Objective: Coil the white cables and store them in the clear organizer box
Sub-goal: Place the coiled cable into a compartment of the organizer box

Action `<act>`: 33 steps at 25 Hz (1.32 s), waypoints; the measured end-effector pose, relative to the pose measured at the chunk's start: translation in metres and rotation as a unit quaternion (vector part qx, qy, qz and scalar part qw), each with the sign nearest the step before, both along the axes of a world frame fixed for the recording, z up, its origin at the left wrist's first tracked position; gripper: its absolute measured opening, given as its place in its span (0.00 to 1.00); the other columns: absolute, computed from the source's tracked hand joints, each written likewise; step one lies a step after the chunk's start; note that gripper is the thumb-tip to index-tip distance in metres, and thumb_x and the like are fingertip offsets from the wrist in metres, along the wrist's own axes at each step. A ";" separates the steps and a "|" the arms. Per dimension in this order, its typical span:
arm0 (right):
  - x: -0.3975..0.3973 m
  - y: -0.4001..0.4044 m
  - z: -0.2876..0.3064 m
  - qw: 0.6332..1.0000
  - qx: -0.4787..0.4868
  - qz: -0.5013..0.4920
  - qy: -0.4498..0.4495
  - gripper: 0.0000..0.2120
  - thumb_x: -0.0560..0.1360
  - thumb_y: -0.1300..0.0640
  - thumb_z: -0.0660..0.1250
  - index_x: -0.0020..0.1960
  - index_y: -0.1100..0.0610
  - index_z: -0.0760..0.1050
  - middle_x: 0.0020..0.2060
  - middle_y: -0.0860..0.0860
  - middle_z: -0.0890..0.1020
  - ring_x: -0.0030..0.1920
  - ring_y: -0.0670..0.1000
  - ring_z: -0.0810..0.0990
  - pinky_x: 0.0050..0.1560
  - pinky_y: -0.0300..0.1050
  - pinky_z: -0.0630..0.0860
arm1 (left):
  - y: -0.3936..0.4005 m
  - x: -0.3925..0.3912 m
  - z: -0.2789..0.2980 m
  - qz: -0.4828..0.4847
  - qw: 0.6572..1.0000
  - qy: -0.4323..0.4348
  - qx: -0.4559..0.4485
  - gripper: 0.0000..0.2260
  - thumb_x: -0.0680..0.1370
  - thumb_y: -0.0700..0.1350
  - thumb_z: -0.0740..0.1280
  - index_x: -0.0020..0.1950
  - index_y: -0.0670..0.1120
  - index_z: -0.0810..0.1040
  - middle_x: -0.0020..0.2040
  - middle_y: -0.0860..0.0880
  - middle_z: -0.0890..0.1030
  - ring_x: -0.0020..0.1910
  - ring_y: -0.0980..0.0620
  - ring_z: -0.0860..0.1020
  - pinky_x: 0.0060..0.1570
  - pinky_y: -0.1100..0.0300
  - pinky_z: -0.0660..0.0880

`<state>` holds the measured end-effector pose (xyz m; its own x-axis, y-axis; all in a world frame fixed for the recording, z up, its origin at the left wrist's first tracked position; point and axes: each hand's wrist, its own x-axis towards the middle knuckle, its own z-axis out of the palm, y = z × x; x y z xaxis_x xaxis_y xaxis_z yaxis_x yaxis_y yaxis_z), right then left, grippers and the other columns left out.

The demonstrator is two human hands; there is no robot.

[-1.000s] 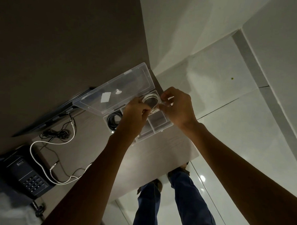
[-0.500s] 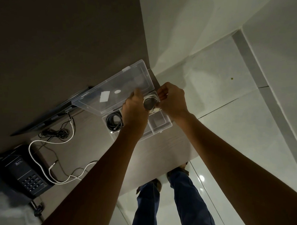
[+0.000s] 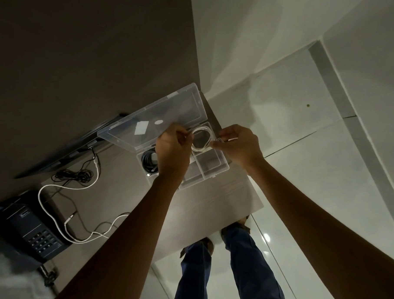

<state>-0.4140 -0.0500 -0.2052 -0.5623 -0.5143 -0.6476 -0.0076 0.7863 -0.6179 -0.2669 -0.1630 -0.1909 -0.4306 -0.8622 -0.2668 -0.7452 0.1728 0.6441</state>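
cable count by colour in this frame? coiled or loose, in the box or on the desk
White: 2, the coiled white cable pinched between the left hand and right hand over the clear organizer box, and the loose white cable on the desk.
Black: 2, the coiled black cable in a box compartment, and the black cable bundle on the desk.
Total: 4
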 end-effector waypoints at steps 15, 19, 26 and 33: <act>0.001 -0.006 0.003 0.995 -0.079 -0.021 0.059 0.21 0.75 0.52 0.82 0.63 0.61 0.82 0.56 0.54 0.88 0.52 0.49 0.84 0.44 0.18 0.73 | -0.006 0.004 -0.002 0.005 1.000 0.009 0.002 0.11 0.83 0.44 0.74 0.51 0.35 0.82 0.41 0.40 0.86 0.39 0.48 0.81 0.46 0.57 0.80; 0.002 0.003 0.014 0.991 -0.097 -0.012 0.091 0.25 0.75 0.50 0.82 0.66 0.60 0.80 0.61 0.54 0.87 0.56 0.51 0.84 0.53 0.34 0.80 | 0.002 0.015 0.000 -0.007 0.999 0.050 0.015 0.10 0.84 0.43 0.72 0.50 0.36 0.81 0.40 0.40 0.85 0.38 0.48 0.82 0.44 0.57 0.83; 0.060 0.030 0.060 0.981 -0.172 0.013 0.086 0.16 0.77 0.57 0.80 0.62 0.55 0.80 0.49 0.46 0.85 0.45 0.40 0.85 0.42 0.30 0.82 | 0.062 0.139 0.027 -0.021 0.999 -0.006 -0.027 0.03 0.84 0.42 0.71 0.52 0.44 0.79 0.45 0.49 0.80 0.39 0.52 0.78 0.38 0.62 0.77; 0.221 0.057 0.070 0.968 -0.110 0.206 -0.094 0.15 0.81 0.55 0.75 0.66 0.52 0.80 0.53 0.45 0.85 0.50 0.37 0.83 0.49 0.27 0.77 | 0.061 0.303 0.031 0.091 0.975 -0.201 -0.025 0.13 0.79 0.32 0.72 0.63 0.37 0.82 0.65 0.37 0.79 0.65 0.36 0.78 0.62 0.38 0.80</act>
<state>-0.1929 0.0074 -0.1357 -0.1627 -0.8068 -0.5680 -0.1634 0.5898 -0.7909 0.0366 -0.1021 -0.1602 -0.1384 -0.9309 -0.3380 -0.9568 0.0375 0.2885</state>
